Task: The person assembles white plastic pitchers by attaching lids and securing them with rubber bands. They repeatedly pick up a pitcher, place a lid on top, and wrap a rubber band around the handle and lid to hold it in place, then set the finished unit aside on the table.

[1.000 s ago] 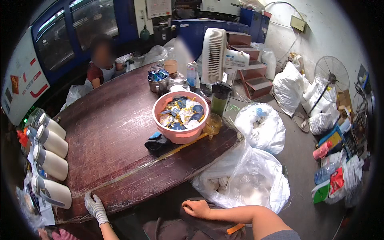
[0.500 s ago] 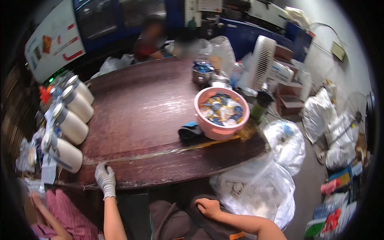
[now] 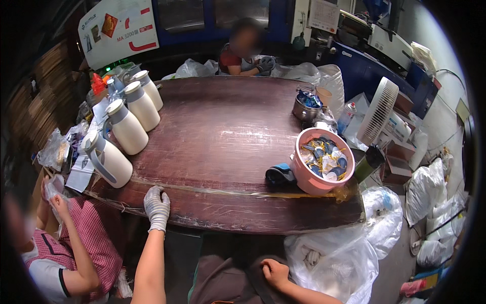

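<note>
My left hand (image 3: 157,207), in a white knitted glove, rests on the near edge of the dark red-brown table (image 3: 212,121). Its fingers lie forward on the wood, slightly bent and apart from the thumb, with nothing held. The nearest thing to it is the closest of several cream jugs with grey lids and handles (image 3: 112,162), standing in a row along the table's left side. My bare right hand (image 3: 276,272) lies on my brown-clad lap, its fingers curled in with nothing visible in them.
A pink tub (image 3: 310,180) of small dark and pale parts stands at the table's right, beside a black-and-blue item (image 3: 281,174). Behind it are a metal pot (image 3: 305,110) and white fan (image 3: 379,109). Plastic bags (image 3: 334,268) sit right. Co-workers sit left (image 3: 93,233) and far (image 3: 243,55).
My view has swung left, so the table and jugs appear farther right. My left hand stays on the table edge and my right on my lap. The left co-worker now shows holding clear plastic.
</note>
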`<state>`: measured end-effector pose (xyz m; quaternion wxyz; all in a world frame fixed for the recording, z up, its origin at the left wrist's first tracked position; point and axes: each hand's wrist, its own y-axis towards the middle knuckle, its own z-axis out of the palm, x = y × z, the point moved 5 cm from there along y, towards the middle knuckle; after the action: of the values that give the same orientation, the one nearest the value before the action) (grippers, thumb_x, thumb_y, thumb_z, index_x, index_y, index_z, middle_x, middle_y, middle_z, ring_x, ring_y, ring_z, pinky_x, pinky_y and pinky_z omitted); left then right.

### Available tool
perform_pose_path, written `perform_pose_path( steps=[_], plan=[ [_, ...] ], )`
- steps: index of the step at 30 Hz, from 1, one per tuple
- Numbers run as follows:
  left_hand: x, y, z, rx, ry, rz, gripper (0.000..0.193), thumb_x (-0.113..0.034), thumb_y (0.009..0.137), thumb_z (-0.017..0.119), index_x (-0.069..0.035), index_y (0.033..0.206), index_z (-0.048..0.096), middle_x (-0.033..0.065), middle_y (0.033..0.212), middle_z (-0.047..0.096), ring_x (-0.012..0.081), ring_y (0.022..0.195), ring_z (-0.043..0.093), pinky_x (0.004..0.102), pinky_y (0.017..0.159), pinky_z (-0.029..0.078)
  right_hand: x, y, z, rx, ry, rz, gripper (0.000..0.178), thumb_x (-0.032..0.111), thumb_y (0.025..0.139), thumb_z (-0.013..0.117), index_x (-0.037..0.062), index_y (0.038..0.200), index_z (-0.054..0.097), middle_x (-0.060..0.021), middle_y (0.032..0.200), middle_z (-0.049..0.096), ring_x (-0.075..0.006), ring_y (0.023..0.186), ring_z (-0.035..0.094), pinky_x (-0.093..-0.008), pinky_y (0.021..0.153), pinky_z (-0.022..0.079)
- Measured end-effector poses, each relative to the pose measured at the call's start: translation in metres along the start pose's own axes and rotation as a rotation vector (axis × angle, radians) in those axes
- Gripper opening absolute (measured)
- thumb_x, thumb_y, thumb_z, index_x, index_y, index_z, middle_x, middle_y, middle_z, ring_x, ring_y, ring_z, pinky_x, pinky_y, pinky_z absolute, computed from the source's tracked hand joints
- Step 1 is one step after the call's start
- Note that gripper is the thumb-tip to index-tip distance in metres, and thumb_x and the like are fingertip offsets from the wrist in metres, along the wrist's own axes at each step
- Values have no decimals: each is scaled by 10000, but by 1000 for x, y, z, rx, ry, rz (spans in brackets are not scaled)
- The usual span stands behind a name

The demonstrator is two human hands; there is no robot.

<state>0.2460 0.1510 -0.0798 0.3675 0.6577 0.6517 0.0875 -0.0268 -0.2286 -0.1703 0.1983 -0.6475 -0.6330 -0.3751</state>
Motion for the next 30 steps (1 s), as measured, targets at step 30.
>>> perform_pose_path(
  steps=[30],
  plan=[
    [8,-7,6,-2,29,-76,209,-67,781,611,-50,976,683,162,1066,675,343,1040,624,432,951,484,6,-3,-1,35,-11,-85,114,59,811,610,124,876,679,-78,752,636,-277,682,645,-365,601,503]
  ],
)
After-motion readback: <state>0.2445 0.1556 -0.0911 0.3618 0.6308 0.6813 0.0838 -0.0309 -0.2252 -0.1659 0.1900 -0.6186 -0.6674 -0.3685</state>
